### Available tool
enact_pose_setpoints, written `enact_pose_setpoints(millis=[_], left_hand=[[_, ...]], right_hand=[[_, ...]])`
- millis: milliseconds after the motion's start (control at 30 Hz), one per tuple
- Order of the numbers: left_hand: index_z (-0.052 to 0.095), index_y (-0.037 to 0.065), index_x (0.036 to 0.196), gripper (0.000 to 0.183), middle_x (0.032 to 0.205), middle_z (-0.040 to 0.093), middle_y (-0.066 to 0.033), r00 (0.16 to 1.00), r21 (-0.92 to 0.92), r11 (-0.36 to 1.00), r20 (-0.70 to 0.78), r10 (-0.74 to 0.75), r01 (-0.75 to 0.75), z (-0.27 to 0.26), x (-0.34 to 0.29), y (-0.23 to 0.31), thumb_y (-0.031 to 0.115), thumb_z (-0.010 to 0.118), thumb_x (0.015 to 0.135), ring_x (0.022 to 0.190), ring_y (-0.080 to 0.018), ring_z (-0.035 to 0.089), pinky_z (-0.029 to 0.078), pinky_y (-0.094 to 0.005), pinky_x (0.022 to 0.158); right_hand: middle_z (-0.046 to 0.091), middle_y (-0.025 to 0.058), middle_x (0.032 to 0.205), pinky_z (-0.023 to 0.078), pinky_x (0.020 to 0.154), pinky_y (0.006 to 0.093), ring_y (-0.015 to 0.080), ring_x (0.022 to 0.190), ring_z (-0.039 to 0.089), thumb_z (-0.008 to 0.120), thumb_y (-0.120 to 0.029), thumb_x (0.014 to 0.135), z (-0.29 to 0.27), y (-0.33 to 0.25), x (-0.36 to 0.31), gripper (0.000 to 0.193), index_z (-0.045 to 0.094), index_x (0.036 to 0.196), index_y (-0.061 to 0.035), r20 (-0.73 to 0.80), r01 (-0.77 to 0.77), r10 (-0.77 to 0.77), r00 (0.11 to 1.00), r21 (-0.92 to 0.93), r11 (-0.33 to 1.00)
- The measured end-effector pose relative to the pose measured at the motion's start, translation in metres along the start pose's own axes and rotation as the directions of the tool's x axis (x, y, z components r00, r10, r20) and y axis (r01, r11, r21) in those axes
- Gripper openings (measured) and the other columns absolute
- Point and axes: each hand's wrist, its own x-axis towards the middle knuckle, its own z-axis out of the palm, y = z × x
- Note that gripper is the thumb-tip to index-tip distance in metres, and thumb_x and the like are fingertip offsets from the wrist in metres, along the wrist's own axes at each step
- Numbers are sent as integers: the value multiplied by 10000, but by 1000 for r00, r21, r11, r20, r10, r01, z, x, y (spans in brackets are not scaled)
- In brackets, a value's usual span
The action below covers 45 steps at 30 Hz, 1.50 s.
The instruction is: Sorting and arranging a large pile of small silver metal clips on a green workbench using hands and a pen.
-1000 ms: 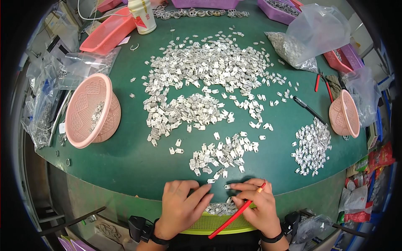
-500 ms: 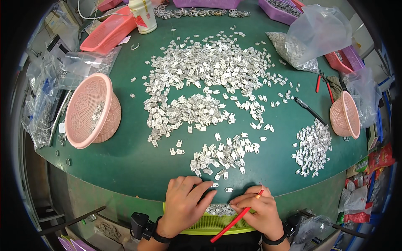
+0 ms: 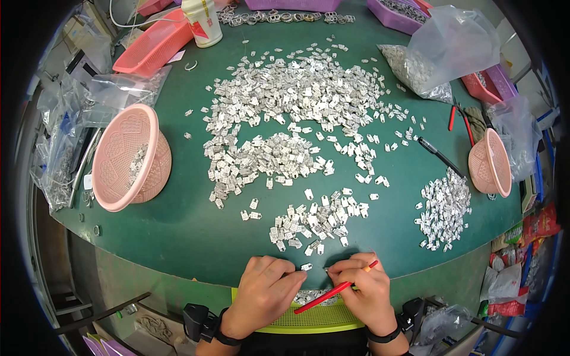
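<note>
Right fingers [image 3: 351, 275] closed round red stick [image 3: 323, 298], tips at small piece [image 3: 326, 270]. Left fingers [image 3: 276, 273] curled at white tag [image 3: 306, 267] near desk [image 3: 178, 228] edge; cannot tell whether I grip it. Green basket [image 3: 312, 324] below me holds tags; pink basket [image 3: 113, 145], left, few; clear bag [image 3: 451, 44], far right, many. White bottle [image 3: 205, 21] has red label [image 3: 196, 29]. Tag marks too small to read.

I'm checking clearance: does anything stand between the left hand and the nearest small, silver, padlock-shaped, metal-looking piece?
Nothing visible does: the small, silver, padlock-shaped, metal-looking piece is directly beside the left hand, contact unclear.
</note>
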Motion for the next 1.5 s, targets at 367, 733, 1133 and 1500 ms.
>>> enact_pose_setpoints(millis=[367,733,1133,1500], left_hand=[[667,90,773,182,735,539,5,992,4,995,-80,-99,99,-5,0,-2,51,744,613,652,-176,487,331,-309,587],[631,109,715,155,717,516,17,1000,21,1000,10,16,-16,16,1,14,164,755,640,647,-177,481,339,-310,588],[663,94,835,186,731,515,6,998,7,999,63,-31,31,7,6,10,132,734,668,649,-170,487,342,-305,578],[674,103,826,175,707,498,15,997,-13,999,64,-38,38,9,8,8,130,730,663,633,-156,477,328,-297,572]], right_hand=[[672,67,863,430,678,329,227,744,542,743,-32,675,-15,3,-15,305,445,713,-84,-95,-95,99,990,51,994],[661,58,977,380,771,334,231,838,560,745,-110,678,-12,2,-12,223,577,821,-77,-28,-65,65,997,-19,998],[599,84,751,458,591,213,87,647,562,598,5,803,4,-14,-19,104,527,879,4,-101,-341,453,886,522,782],[589,72,599,438,458,228,108,489,561,700,-11,725,6,-10,-14,189,515,762,-30,-63,-300,331,941,291,908]])
